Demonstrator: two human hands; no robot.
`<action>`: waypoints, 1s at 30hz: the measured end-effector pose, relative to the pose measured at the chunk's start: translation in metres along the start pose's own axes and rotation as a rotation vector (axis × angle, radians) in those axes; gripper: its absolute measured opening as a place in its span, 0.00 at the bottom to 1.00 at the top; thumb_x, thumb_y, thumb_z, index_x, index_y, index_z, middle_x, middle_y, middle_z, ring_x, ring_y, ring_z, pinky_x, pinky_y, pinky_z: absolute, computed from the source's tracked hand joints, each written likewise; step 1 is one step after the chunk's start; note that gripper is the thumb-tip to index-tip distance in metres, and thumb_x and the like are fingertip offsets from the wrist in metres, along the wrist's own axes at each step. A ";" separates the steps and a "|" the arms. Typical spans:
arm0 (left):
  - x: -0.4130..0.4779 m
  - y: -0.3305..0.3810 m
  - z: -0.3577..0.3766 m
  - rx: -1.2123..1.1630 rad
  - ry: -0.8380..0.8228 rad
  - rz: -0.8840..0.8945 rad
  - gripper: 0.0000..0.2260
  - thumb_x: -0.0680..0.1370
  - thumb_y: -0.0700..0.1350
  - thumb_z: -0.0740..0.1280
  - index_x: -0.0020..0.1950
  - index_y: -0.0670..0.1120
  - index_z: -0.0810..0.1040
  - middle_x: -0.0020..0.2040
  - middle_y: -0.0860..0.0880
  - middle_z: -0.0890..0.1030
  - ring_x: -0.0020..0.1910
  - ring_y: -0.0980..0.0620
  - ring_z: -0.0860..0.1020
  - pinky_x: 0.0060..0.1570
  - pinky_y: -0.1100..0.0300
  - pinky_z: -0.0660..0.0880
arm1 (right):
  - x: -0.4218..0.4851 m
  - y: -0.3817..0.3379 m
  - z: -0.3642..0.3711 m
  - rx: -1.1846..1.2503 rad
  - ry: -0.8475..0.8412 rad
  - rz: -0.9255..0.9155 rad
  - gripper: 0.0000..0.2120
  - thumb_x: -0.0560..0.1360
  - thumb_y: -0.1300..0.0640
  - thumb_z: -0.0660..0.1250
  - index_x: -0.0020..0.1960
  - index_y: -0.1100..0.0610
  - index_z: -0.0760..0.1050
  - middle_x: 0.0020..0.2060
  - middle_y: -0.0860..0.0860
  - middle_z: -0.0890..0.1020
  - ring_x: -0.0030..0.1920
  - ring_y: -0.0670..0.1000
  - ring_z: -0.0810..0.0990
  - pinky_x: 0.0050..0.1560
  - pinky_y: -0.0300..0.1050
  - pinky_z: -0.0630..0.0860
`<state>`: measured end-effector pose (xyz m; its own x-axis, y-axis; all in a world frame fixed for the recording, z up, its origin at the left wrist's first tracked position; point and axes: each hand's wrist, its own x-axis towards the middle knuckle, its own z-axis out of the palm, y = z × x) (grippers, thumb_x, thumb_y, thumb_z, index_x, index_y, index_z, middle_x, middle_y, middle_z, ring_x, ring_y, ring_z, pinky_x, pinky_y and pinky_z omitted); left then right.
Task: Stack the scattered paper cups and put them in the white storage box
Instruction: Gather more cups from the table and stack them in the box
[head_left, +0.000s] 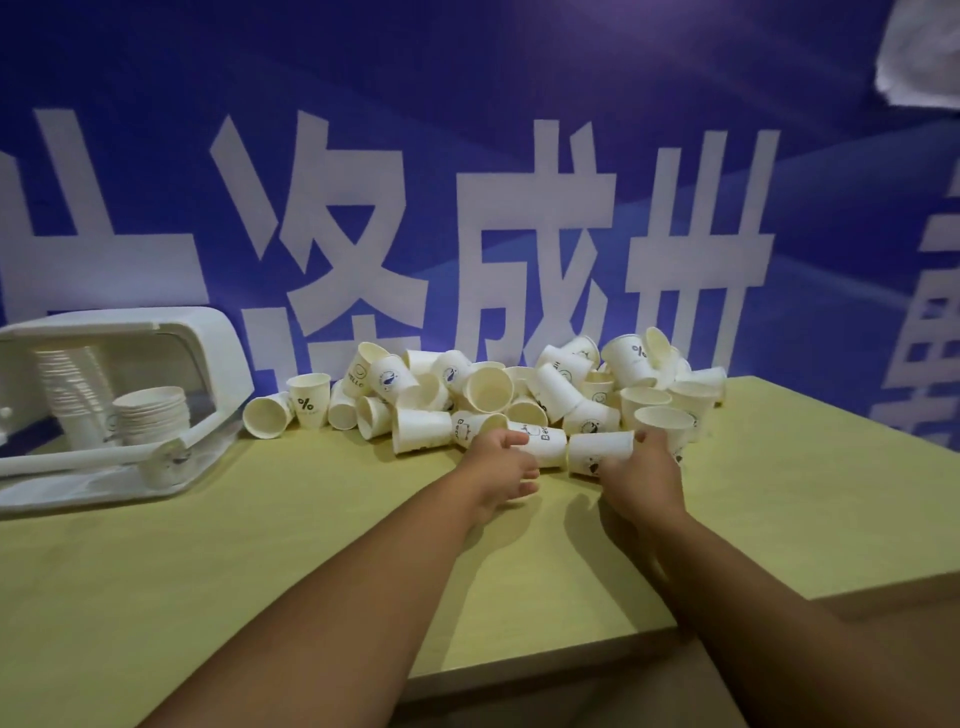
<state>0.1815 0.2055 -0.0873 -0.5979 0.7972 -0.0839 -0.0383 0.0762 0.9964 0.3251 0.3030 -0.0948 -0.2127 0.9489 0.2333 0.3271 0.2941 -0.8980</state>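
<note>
Cups (488, 387) heaped at 12 o'clock on surface (260, 545); left hand (501, 467) curls round lying cup (548, 447), right hand (641, 475) grips neighbouring cup (597, 451); white storage box (218, 358) at 9 o'clock holds stacks (150, 410).

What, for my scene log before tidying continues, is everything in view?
loose paper cups: dozens, uncounted, cream-white with small prints, heaped at the table's far edge
stacked cups: at least two stacks, white, inside the storage box
storage box: one, white, far left on the table
table: one, yellow-green, foreground
banner: one, blue with large white characters, behind the table
crumpled item: one, white, top right corner, unidentifiable
left grip: one, bare, holding the left cup, on its side at the heap's front
right grip: one, bare, holding the right cup, on its side alongside
</note>
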 end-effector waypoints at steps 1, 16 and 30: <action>0.003 -0.002 0.000 -0.015 0.029 0.004 0.17 0.77 0.32 0.70 0.63 0.45 0.75 0.56 0.45 0.78 0.51 0.47 0.81 0.45 0.58 0.83 | 0.002 0.002 -0.001 -0.011 -0.005 -0.002 0.16 0.75 0.65 0.65 0.62 0.57 0.69 0.48 0.53 0.75 0.46 0.54 0.72 0.46 0.44 0.68; -0.044 0.022 -0.105 0.539 0.443 0.392 0.06 0.79 0.50 0.72 0.42 0.53 0.80 0.41 0.57 0.83 0.41 0.58 0.80 0.39 0.62 0.72 | -0.024 -0.052 0.056 0.001 -0.043 -0.407 0.07 0.80 0.50 0.66 0.50 0.52 0.80 0.50 0.51 0.74 0.49 0.51 0.76 0.49 0.42 0.70; -0.099 0.033 -0.259 0.768 0.781 0.507 0.07 0.78 0.49 0.73 0.42 0.52 0.79 0.46 0.52 0.77 0.42 0.55 0.75 0.39 0.64 0.66 | -0.098 -0.143 0.191 0.137 -0.259 -0.562 0.06 0.80 0.53 0.67 0.57 0.51 0.77 0.55 0.44 0.70 0.55 0.45 0.71 0.56 0.42 0.71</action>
<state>0.0322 -0.0259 -0.0418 -0.7403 0.2824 0.6101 0.6683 0.4075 0.6224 0.1229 0.1456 -0.0604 -0.5395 0.5901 0.6006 -0.0168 0.7056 -0.7084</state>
